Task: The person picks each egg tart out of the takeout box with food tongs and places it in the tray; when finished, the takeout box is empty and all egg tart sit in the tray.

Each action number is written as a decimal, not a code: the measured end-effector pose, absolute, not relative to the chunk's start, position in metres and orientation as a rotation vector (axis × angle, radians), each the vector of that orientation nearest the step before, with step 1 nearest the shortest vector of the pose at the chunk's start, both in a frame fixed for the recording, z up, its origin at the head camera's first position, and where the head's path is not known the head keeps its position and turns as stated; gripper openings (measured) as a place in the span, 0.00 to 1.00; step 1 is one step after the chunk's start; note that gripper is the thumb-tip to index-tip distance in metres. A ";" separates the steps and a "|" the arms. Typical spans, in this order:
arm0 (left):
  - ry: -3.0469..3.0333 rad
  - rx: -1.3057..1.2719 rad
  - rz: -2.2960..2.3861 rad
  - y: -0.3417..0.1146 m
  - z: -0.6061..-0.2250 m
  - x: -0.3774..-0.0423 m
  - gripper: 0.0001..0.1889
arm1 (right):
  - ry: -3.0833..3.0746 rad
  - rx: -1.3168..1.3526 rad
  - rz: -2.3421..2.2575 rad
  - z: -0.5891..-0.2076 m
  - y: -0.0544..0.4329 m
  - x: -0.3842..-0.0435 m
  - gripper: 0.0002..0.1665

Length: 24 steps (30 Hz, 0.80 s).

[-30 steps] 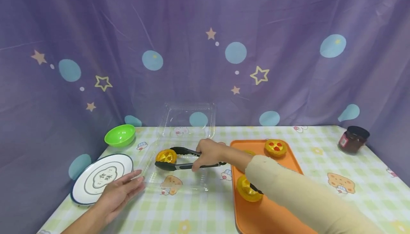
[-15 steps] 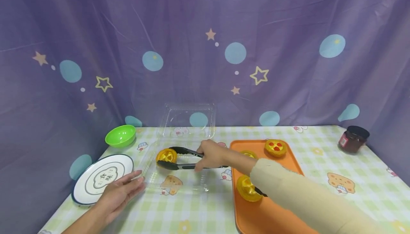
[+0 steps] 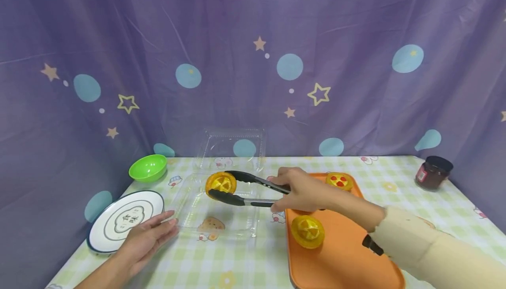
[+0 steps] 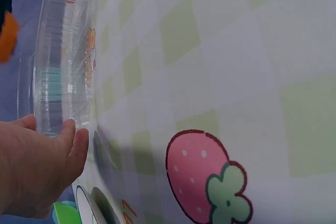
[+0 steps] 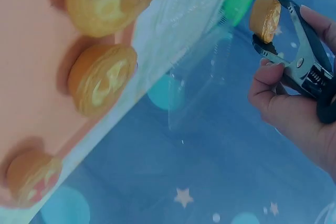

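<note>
My right hand (image 3: 302, 189) grips a pair of black-and-silver tongs (image 3: 257, 202), their tips pinching a golden tart (image 3: 221, 184) with yellow pieces on top. In the head view the tart hangs over the clear plastic clamshell box (image 3: 237, 232), whose lid (image 3: 233, 148) stands raised at the back. The right wrist view also has the pinched tart (image 5: 265, 19), tilted on its side between the tips. At the box's left side is my left hand (image 3: 148, 236), fingers extended; the left wrist view has its fingertips at the box wall (image 4: 50, 98).
An orange tray (image 3: 344, 258) on the right bears a yellow-topped tart (image 3: 307, 232), another behind my right hand, and a red-dotted tart (image 3: 339, 181). Left of the box are a white plate (image 3: 103, 232) and a green bowl (image 3: 148, 168). A dark jar (image 3: 434, 174) stands far right.
The tongs and the pinched tart have come up and to the right from the left part of the box. My right hand has drawn back over the tray; my left hand has stayed put.
</note>
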<state>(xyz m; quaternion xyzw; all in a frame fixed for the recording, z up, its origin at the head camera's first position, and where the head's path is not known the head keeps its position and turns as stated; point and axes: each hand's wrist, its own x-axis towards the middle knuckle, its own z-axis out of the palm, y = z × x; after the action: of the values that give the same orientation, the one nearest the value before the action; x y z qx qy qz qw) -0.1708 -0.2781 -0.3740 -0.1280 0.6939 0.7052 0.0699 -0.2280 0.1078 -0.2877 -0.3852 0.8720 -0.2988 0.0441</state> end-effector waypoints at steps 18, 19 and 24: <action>2.091 -0.392 2.119 -0.276 -0.374 -0.171 0.35 | 2.823 -0.955 -0.965 -0.285 0.215 -0.172 0.40; 2.096 -0.390 2.116 -0.276 -0.373 -0.171 0.34 | 2.841 -0.932 -0.948 -0.286 0.221 -0.169 0.42; 2.104 -0.409 2.101 -0.277 -0.373 -0.172 0.34 | 2.878 -1.047 -0.967 -0.296 0.248 -0.157 0.36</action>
<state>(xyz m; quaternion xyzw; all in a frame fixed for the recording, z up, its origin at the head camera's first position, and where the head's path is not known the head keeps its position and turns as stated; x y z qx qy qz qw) -0.1717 -0.2770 -0.3729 -0.1358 0.6993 0.6983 0.0703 -0.1572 0.2477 -0.2963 -0.3259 0.8955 -0.3010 -0.0350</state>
